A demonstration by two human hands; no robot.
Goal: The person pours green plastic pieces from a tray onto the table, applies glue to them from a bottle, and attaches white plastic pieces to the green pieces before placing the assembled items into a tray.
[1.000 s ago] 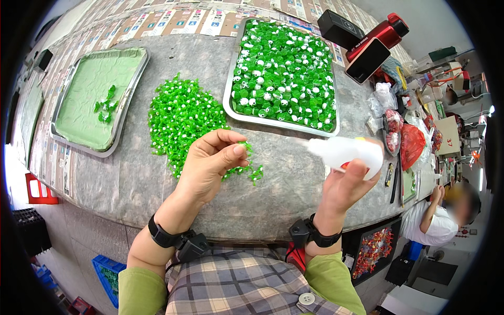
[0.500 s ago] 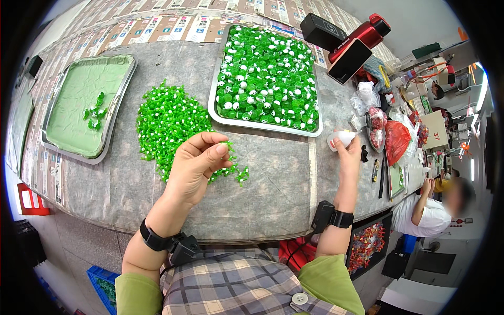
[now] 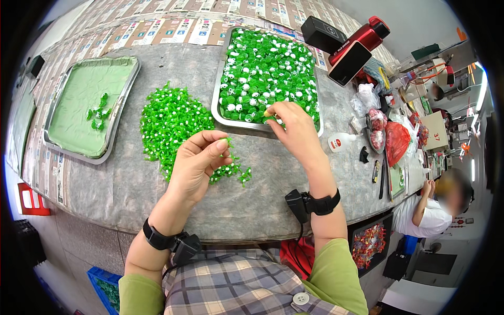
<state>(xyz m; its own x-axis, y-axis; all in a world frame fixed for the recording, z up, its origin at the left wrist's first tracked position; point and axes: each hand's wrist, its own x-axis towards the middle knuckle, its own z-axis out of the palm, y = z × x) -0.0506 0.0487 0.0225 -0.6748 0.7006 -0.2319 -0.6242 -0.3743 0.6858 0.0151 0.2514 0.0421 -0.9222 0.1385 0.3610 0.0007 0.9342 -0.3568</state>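
Note:
My left hand (image 3: 198, 163) is closed in a pinch on a small green plastic piece (image 3: 229, 140), raised over the near edge of a heap of similar green and white pieces (image 3: 176, 121). At the near rim of a metal tray (image 3: 247, 125) filled with round green and white frog-head beads (image 3: 268, 68), my right hand (image 3: 296, 131) has thumb and fingers drawn together. What lies between those fingertips is too small to make out. A white squeeze bottle (image 3: 341, 142) lies on the table to the right of that hand.
On the left, a green-lined tray (image 3: 79, 115) carries a few assembled green pieces (image 3: 98, 113). A phone (image 3: 350, 63), red flask (image 3: 362, 39) and black box (image 3: 323, 34) stand at the back right. Plastic bags (image 3: 397, 140) and a cutter (image 3: 376, 171) lie rightward. A person (image 3: 420, 210) sits far right.
My right hand has let go of the white squeeze bottle and moved left to the near edge of the bead tray. My left hand keeps its pinch in nearly the same spot.

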